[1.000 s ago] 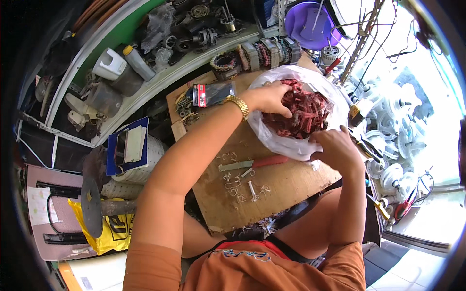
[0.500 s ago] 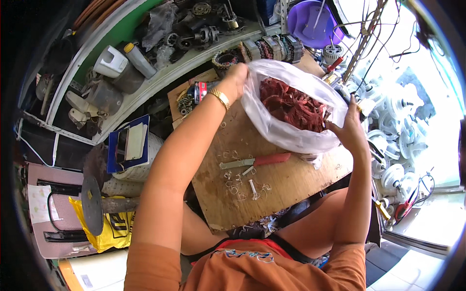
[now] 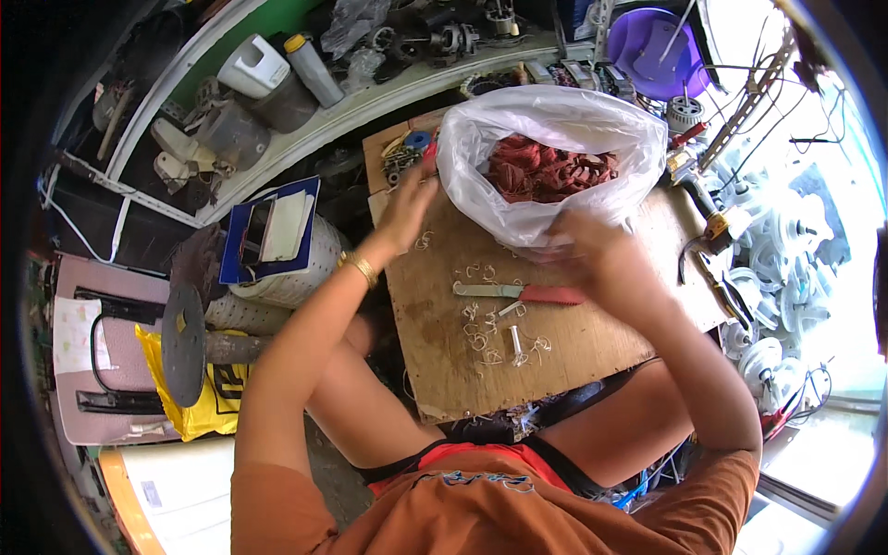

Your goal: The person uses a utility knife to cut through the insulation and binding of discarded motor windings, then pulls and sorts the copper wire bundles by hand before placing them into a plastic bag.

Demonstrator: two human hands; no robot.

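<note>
A translucent white plastic bag (image 3: 481, 208) stands with its mouth open on the wooden board (image 3: 425, 342). Inside lie dark red, stringy bundles (image 3: 536, 171). My left hand (image 3: 407, 211) is just left of the bag, holding nothing, with its fingers loosely stretched beside the rim. In front of the bag's near side is my right hand (image 3: 597, 257), smeared by motion, so its fingers cannot be made out. A knife (image 3: 550, 294) with a red handle and pale blade lies below that hand. Around it are white curled scraps (image 3: 486, 324) and a small white plastic piece (image 3: 516, 347).
Small metal parts (image 3: 400, 159) sit at the board's far left corner. A yellow-and-black power tool (image 3: 708, 208) and pliers (image 3: 731, 291) lie along the right edge. Left stands a drum with a blue folder (image 3: 236, 250) on top. Clear plastic pieces (image 3: 786, 240) are piled at right.
Both hands have let go of the bag's rim. My left hand moved down and left, my right hand down and left to the bag's front. The view has shifted too.
</note>
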